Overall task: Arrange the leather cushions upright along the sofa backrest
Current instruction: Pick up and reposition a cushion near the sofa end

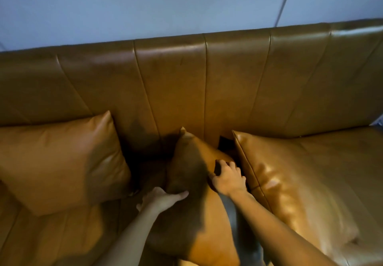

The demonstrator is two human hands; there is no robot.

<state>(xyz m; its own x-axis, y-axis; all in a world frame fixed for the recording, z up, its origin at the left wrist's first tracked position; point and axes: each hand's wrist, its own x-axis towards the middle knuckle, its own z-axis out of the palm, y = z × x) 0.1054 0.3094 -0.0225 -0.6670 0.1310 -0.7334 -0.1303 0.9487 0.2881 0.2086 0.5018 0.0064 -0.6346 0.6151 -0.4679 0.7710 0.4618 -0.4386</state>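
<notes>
Gripping the middle cushion (pixel 199 193) with left hand (pixel 161 200) and right hand (pixel 228 179), fingers curled onto leather, steering it toward the backrest (pixel 170 83) for standing upright.

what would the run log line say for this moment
step: setting middle cushion | left hand: on its left edge | right hand: on its right side | left cushion: against backrest
</notes>
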